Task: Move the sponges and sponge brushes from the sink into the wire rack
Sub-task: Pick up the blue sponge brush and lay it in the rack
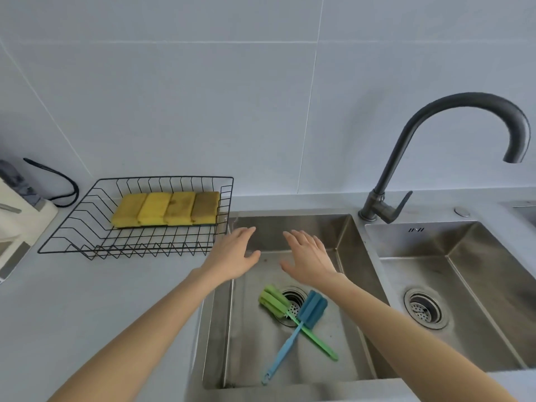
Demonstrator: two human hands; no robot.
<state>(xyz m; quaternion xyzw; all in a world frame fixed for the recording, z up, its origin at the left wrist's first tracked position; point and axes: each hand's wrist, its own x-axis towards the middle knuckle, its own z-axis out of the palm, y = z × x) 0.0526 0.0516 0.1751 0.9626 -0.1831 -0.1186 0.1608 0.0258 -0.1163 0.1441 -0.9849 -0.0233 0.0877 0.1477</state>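
Note:
Several yellow sponges (166,208) lie side by side in the black wire rack (87,227) on the counter at the left. In the left basin of the steel sink (342,236), a green sponge brush (275,301) and a blue sponge brush (311,307) lie crossed over the drain. My left hand (236,256) hovers over the sink's left rim, fingers spread, holding nothing. My right hand (309,258) hovers above the basin, also open and empty. Both hands are above and beyond the brushes, apart from them.
A dark curved faucet (406,158) stands behind the divider between the two basins. The right basin (464,256) has its own drain. A white appliance (17,227) with a black cable sits at the far left of the grey counter. A tiled wall is behind.

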